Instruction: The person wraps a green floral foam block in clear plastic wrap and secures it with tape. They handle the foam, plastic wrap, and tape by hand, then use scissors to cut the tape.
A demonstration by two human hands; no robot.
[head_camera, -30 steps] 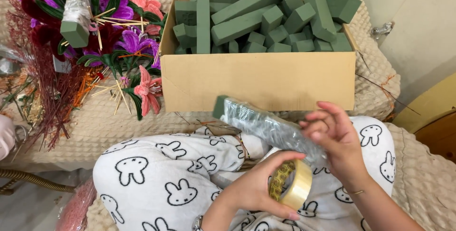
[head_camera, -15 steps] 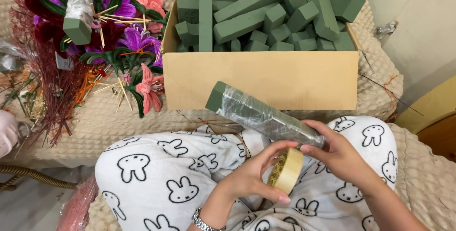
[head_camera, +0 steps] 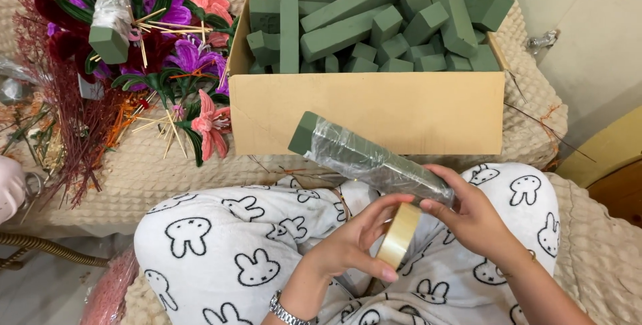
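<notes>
- One beige, waffle-textured bedspread (head_camera: 154, 171) carries everything, running from the left edge of the view to the far right corner.
- Across the near edge sits the person's lap in white trousers printed with black rabbit outlines (head_camera: 221, 238).
- At the middle of the far side stands an open cardboard box (head_camera: 374, 114), crammed with dark green foam blocks (head_camera: 348, 27), some upright, some lying slanted.
- Toward the far left corner lies a heap of artificial flowers (head_camera: 167, 51) in purple, pink and dark red, with thin wooden sticks among them; dried reddish sprigs (head_camera: 73, 131) spread beside it toward the left edge.
- On top of the flowers rests one foam block wrapped in clear film (head_camera: 110, 21).
- Over the lap, just in front of the box, a second green foam bar wrapped in clear film (head_camera: 364, 158) is held slanted, its free end up to the left, its lower end at the right hand.
- Right hand (head_camera: 471, 214): fingers curled round the bar's lower end, gripping it.
- Left hand (head_camera: 354, 241): thumb and fingers closed on a roll of clear tape (head_camera: 399, 235), held edge-on just below the bar and touching the right hand's fingertips; a metal watch band (head_camera: 287, 309) circles that wrist.
</notes>
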